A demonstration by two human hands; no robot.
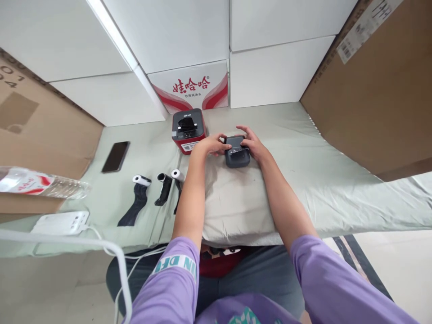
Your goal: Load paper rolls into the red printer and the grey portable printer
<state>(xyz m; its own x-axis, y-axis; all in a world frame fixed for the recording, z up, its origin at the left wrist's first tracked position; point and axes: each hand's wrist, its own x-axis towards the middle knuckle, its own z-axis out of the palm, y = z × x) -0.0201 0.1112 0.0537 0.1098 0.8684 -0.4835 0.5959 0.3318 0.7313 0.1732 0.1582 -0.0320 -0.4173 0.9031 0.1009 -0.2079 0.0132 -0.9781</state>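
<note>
Dark-grey label printer [237,151] sits on pale green cloth [324,189] at table centre, gripped from both sides: left hand [212,145] w/ fingers curled on its left edge, right hand [252,143] w/ fingers arched over its top-right corner. Nearer, at left: white power strip [60,222], plastic bottle [37,183] lying flat, 3 label rolls [158,180] w/ black tape trailing. Further back: black phone [115,156], red printer [188,129] just beside left hand, red-white carton [192,87] behind

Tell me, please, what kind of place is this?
Probably a makeshift packing or storage workspace, not a proper office. White boxes and big cardboard cartons wall in a table under a pale green cloth, where both hands hold a small dark grey device beside a red one.
</note>
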